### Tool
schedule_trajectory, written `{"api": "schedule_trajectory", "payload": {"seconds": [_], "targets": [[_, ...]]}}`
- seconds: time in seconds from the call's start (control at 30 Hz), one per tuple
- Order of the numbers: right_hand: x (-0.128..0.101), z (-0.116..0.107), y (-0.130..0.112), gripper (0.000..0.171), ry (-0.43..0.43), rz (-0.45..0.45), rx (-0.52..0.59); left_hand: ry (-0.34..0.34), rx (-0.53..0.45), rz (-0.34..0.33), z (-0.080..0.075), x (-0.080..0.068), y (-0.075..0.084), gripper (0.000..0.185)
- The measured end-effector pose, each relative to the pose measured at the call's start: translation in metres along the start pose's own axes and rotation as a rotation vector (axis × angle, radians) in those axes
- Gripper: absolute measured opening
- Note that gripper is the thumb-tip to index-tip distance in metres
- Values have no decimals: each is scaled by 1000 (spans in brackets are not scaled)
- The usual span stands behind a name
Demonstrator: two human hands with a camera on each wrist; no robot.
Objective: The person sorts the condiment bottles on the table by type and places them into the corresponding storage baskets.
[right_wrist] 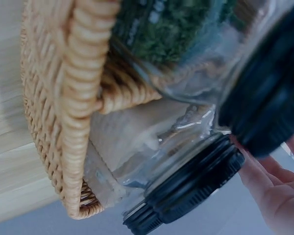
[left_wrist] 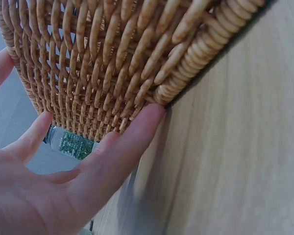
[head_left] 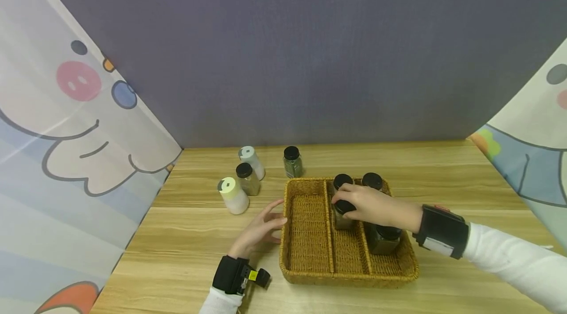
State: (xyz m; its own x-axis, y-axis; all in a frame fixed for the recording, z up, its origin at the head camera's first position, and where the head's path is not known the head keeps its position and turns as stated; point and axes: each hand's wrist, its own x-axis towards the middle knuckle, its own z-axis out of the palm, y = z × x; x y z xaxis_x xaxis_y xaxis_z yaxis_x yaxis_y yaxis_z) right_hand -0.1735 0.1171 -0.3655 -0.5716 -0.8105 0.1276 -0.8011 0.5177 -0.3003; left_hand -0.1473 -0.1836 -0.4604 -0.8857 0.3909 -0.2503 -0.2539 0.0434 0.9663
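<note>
A woven wicker basket (head_left: 305, 235) with three compartments sits on the wooden table. My right hand (head_left: 365, 204) holds a black-lidded glass spice jar (head_left: 344, 220) by its lid, in the front-to-back middle of the centre compartment. Behind it stands another black-lidded jar (head_left: 343, 180). The right compartment has a jar (head_left: 372, 181) at the back and a dark-filled jar (head_left: 384, 242) nearer the front, partly under my wrist. My left hand (head_left: 261, 230) is at the basket's left wall, and in the left wrist view its straight fingertips (left_wrist: 154, 111) touch the wicker (left_wrist: 98, 63).
Left of the basket stand a yellow-capped white bottle (head_left: 235, 198), a black-lidded jar (head_left: 248, 182) and a white bottle (head_left: 252, 162) with a pale cap. A jar of green herbs (head_left: 292, 163) stands behind the basket. A grey panel (head_left: 310, 58) rises along the table's back edge.
</note>
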Motion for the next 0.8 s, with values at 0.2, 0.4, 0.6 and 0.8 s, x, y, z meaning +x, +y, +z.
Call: {"api": "schedule_trajectory", "payload": {"seconds": [0.2,0.4,0.6,0.8], "targets": [[-3,-3,-2,30,59,-6,10,2,2,-2,0,0,0,67],[-9,-12,-1,28,190,7,20,0,5,-6,-1,-1,0,66],[-21,-22,8,31,368,29,42,9,-1,-11,0,-2,1,66],[-39,-31,14,29,421,176,126,0,27,-11,-1,0,0,69]]}}
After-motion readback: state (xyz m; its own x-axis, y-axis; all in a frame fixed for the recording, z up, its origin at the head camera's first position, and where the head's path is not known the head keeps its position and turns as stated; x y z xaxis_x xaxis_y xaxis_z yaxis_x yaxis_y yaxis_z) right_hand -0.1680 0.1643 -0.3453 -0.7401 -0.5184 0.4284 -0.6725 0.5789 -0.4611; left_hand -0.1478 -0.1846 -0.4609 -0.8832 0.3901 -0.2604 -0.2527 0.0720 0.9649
